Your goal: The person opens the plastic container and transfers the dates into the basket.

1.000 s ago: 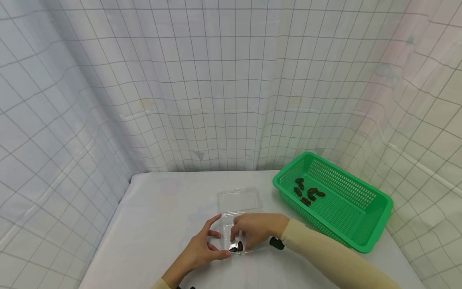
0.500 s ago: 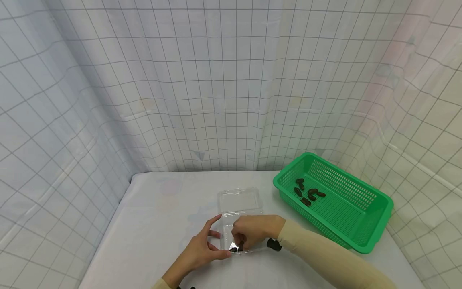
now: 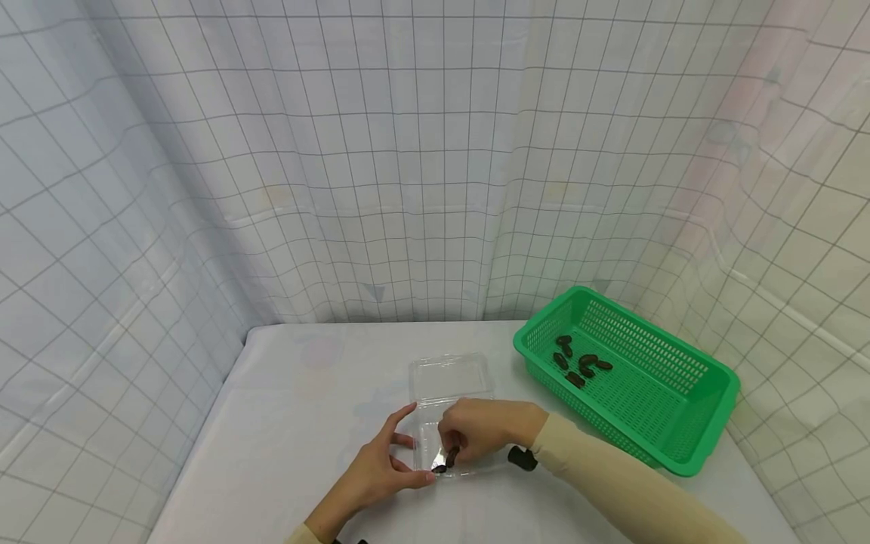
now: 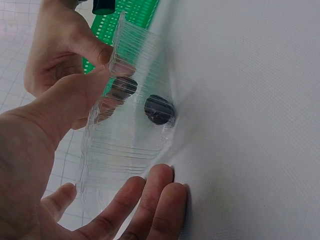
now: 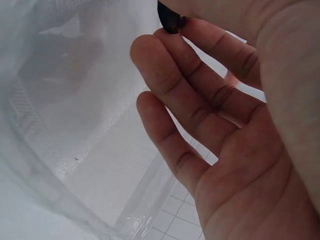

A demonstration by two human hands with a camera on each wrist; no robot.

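My right hand (image 3: 482, 427) reaches into the lower half of a clear plastic clamshell box (image 3: 427, 432). Between its thumb and fingers it pinches a dark brown date (image 3: 452, 456), tilted; a dark end of this date (image 5: 170, 21) shows in the right wrist view. A second date (image 3: 439, 469) lies in the box's near left corner. In the left wrist view that lying date (image 4: 159, 110) shows through the ribbed wall. My left hand (image 3: 381, 465) holds the box's left side, thumb at the near corner and index finger by the hinge.
The box's lid (image 3: 450, 378) lies folded back, away from me. To the right stands a green perforated basket (image 3: 652, 408) with several dates (image 3: 587, 361) in its left end. White gridded curtains (image 3: 408, 189) enclose the table (image 3: 306, 400) at the back and sides.
My right fingers have come together on the upright date at the box's near wall, and it now tilts in their pinch. The left hand and box stay in place.
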